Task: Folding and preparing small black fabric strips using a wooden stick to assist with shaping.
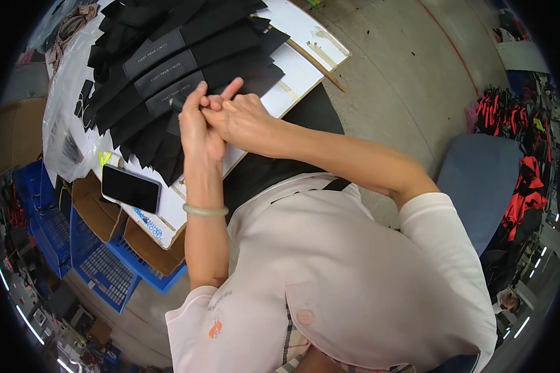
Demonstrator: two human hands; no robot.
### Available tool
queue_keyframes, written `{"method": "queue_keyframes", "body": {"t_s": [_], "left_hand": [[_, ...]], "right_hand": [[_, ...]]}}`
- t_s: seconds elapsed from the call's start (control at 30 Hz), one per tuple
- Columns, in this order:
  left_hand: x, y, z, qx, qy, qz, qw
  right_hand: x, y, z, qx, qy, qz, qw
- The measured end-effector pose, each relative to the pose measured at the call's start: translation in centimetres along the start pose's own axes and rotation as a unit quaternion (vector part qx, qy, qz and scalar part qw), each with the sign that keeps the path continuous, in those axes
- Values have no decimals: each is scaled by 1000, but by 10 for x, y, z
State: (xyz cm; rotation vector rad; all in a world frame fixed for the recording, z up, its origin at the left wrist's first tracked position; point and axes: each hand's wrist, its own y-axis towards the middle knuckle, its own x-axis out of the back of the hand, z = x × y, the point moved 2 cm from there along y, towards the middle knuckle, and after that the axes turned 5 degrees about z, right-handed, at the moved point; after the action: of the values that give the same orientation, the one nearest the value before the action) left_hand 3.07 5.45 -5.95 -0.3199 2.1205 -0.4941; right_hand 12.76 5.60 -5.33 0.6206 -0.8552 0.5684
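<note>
My left hand, with a pale bangle on its wrist, and my right hand meet over the near edge of a spread of black fabric strips. The fingers of both are bent and closed, the right ones pressed against the left. A small dark piece shows beside the left fingers; its kind is unclear, and whatever lies between the hands is hidden. The strips overlap like a fan, and several carry a dark grey label panel with pale lettering.
The strips lie on a white tabletop with a wooden stick along its right side. Near its front left corner rests a phone. Clear plastic drapes the left edge. Cardboard boxes and blue crates stand below.
</note>
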Motion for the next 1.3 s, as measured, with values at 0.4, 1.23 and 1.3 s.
{"method": "queue_keyframes", "body": {"t_s": [0.4,1.23,1.3], "left_hand": [[-24,-18,-25,61,-94,4,994],[-27,-23,-50,12,-184,98,978],[-25,-24,-54,-44,-131,103,985]], "right_hand": [[46,-12,23,-20,36,39,998],[43,-6,28,21,91,-18,995],[43,-6,36,-23,88,16,996]]}}
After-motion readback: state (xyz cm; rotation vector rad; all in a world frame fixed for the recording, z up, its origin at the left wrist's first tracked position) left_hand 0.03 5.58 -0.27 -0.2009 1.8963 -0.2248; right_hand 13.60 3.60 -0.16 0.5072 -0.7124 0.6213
